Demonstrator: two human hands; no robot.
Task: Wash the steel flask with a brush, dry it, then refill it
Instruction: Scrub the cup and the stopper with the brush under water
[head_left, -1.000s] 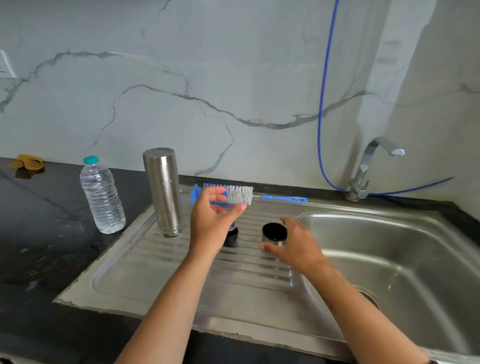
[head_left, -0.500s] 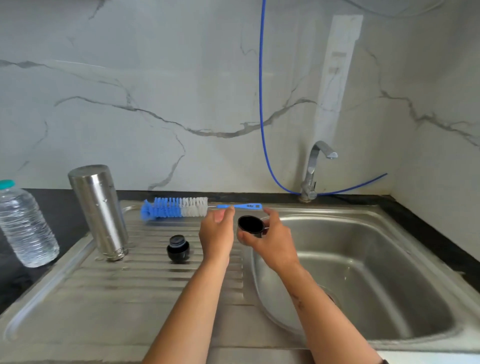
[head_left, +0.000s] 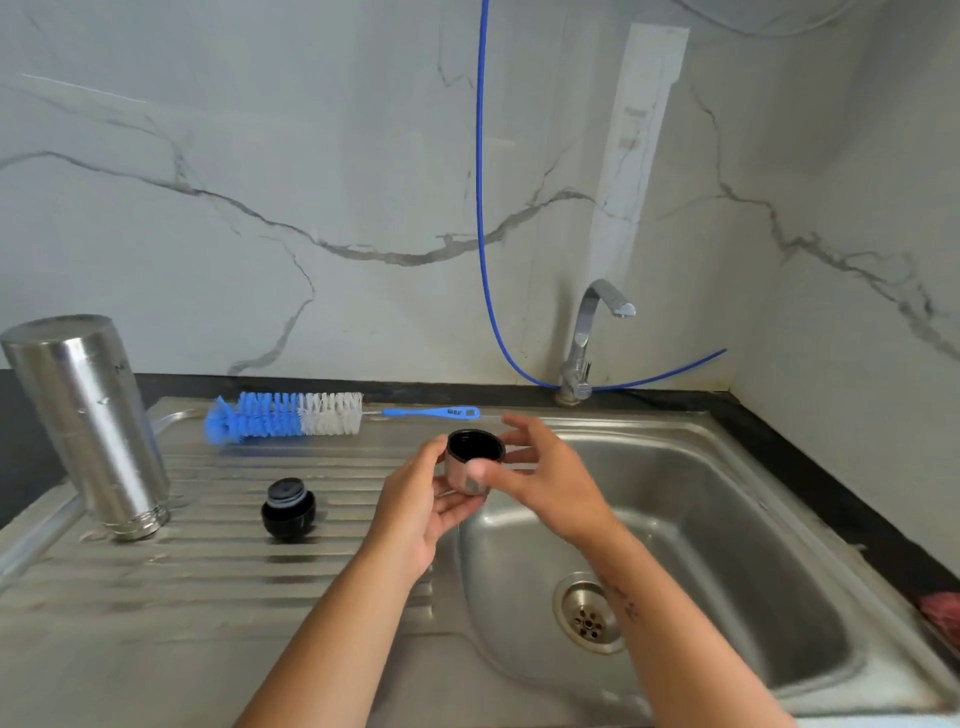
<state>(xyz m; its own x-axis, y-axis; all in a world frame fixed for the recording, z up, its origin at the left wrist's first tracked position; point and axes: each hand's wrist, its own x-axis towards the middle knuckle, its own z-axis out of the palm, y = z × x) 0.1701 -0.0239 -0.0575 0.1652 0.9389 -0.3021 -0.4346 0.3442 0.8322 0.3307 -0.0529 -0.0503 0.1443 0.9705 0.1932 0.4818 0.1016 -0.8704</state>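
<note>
Two hands are sharing one small job: my left hand (head_left: 431, 499) and my right hand (head_left: 545, 483) are both gripping the steel cup lid (head_left: 472, 460), its black lining facing up, as I am holding it over the edge where the drainboard (head_left: 218, 577) meets the sink basin (head_left: 727, 519). My left fingers are cradling it from below and my right thumb and fingers are pinching its wall. One steel flask (head_left: 88, 426) is standing mouth-down on the drainboard at the far left, tilted slightly, with droplets on it, so I am judging that its washing is done and it is draining. One black stopper (head_left: 288, 506) is sitting on the ridges between the flask and my hands, apart from both. One bottle brush (head_left: 283, 418) with blue and white bristles is lying untouched along the back of the drainboard. One tap (head_left: 592, 338) is standing behind the basin, with no water running. Drying and refilling are, I think, not yet done.
</note>
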